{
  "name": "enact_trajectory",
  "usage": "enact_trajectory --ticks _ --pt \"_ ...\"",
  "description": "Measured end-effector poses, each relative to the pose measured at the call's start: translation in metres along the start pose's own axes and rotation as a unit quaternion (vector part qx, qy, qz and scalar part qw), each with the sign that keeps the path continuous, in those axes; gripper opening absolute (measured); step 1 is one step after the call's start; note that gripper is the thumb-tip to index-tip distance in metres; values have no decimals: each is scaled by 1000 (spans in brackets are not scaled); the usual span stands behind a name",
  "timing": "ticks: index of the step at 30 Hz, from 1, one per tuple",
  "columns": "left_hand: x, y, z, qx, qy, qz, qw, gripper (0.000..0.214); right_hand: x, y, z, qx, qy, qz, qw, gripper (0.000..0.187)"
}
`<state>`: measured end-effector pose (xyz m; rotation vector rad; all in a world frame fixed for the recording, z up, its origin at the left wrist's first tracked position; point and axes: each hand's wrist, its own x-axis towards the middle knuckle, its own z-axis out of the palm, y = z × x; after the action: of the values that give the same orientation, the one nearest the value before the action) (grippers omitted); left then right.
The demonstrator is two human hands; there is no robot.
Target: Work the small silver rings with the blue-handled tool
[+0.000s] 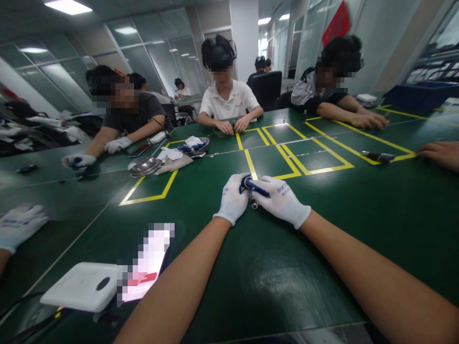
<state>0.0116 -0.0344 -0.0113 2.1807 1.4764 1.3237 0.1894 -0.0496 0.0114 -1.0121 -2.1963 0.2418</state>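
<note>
Both of my hands wear white gloves with blue-coated fingers and meet above the green table. My left hand (232, 199) is closed around a small round metal part (247, 182), whose ring-like end shows between the fingers. From the other side, my right hand (283, 199) presses its closed fingers against the same part. Just below the fingertips is a shiny small metal piece (254, 205); I cannot tell whether it joins the held part or lies on the table. The gloves hide most of what I hold.
A white power bank (81, 286) and a lit phone (148, 267) lie at left front. Metal bowls (145, 166) with cloths stand beyond. Yellow tape outlines (328, 168) mark the green table (287, 282). A dark tool (378, 156) lies right. Several people work around the table.
</note>
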Motion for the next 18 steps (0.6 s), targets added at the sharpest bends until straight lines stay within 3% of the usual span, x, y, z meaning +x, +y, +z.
enact_trajectory --ticks 18 --pt "0 -3 1 12 -3 1 1000 33 0 -4 1 -3 -4 2 1000 17"
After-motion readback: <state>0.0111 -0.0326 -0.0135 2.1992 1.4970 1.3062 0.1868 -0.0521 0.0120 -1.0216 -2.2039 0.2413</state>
